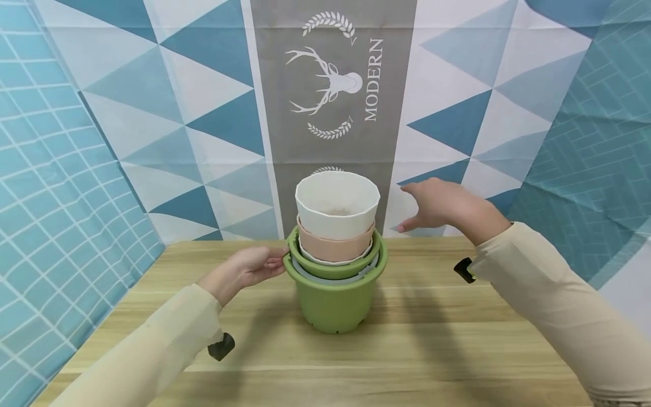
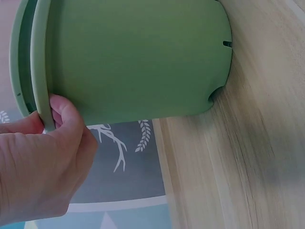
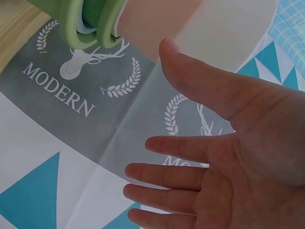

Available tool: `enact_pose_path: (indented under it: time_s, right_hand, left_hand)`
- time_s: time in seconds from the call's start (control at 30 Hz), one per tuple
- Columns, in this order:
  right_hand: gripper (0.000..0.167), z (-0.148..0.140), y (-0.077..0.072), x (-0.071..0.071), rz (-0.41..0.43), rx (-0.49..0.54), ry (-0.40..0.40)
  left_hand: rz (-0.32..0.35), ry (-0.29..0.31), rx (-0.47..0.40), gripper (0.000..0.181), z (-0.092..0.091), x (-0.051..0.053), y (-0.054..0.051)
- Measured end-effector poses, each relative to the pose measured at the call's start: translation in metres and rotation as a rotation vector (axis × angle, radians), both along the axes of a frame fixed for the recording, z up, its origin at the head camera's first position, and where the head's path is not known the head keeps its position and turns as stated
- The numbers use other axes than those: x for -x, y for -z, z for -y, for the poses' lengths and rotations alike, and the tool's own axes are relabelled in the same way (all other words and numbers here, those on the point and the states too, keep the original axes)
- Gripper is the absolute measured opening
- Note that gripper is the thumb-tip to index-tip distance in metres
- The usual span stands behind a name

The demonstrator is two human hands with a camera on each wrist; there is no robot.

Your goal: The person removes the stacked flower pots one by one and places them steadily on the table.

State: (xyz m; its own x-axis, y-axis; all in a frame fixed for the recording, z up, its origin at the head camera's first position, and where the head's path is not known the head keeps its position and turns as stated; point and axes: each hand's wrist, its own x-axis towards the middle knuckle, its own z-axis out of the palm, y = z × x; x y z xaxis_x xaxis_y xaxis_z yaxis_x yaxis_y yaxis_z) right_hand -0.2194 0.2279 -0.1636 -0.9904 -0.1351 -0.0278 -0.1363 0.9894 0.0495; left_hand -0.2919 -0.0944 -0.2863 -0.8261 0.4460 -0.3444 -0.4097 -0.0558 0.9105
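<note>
A stack of nested flowerpots stands upright on the wooden table. Its outermost piece is a large green pot [image 1: 333, 308]; inside sit a grey rim, a second green pot [image 1: 335, 270], a pink pot [image 1: 335, 249] and, topmost, a white faceted pot [image 1: 338, 223]. My left hand [image 1: 254, 265] pinches the rim of the large green pot at its left side, as the left wrist view shows, with the thumb and curled fingers on the rim. To the right of the white pot, my right hand [image 1: 439, 203] hovers apart from the stack with spread fingers, holding nothing.
The wooden table [image 1: 152, 311] runs up to a patterned cloth backdrop [image 1: 213, 113] close behind the stack. Blue tile-patterned sheets [image 1: 40, 186] line the left side and similar teal ones the right. A dark wrist device [image 1: 221, 346] hangs below each cuff.
</note>
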Motion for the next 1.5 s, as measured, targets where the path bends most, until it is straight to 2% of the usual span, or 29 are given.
enact_pose_path:
  time_s: [0.13, 0.23, 0.37, 0.47, 0.6, 0.73, 1.1, 1.33, 1.4, 1.5]
  right_hand:
    - [0.087, -0.001, -0.006, 0.002, -0.001, 0.025, -0.009]
    - [0.084, -0.004, -0.011, 0.004, 0.011, 0.041, -0.025]
    - [0.083, -0.008, -0.020, 0.007, 0.041, 0.060, -0.067]
    - [0.083, -0.011, -0.027, 0.010, 0.099, 0.099, -0.106]
    - [0.083, -0.015, -0.034, 0.016, 0.202, 0.176, -0.149]
    - [0.080, -0.018, -0.036, 0.021, 0.245, 0.206, -0.157]
    - [0.074, -0.009, -0.040, 0.027, 0.207, 0.174, -0.172]
    - [0.072, -0.002, -0.040, 0.027, 0.195, 0.195, -0.183]
    - [0.072, -0.001, -0.042, 0.027, 0.190, 0.189, -0.185]
    - [0.073, 0.001, -0.045, 0.027, 0.181, 0.175, -0.179]
  left_hand:
    - [0.008, -0.022, -0.008, 0.039, -0.001, 0.000, 0.001]
    - [0.025, -0.039, -0.033, 0.042, -0.004, 0.000, 0.001]
    - [0.023, -0.042, -0.043, 0.029, -0.005, 0.002, 0.003]
    - [0.026, -0.032, -0.041, 0.018, -0.005, 0.003, 0.003]
    - [0.059, -0.050, -0.051, 0.013, -0.005, 0.005, 0.001]
    - [0.080, -0.056, -0.051, 0.010, -0.005, 0.005, 0.000]
    - [0.071, -0.065, -0.034, 0.010, 0.000, 0.004, -0.002]
    - [0.051, -0.109, 0.060, 0.041, -0.004, 0.002, -0.005]
    - [0.050, -0.119, 0.070, 0.043, -0.005, 0.002, -0.005]
    - [0.045, -0.110, 0.064, 0.037, -0.007, 0.003, -0.006]
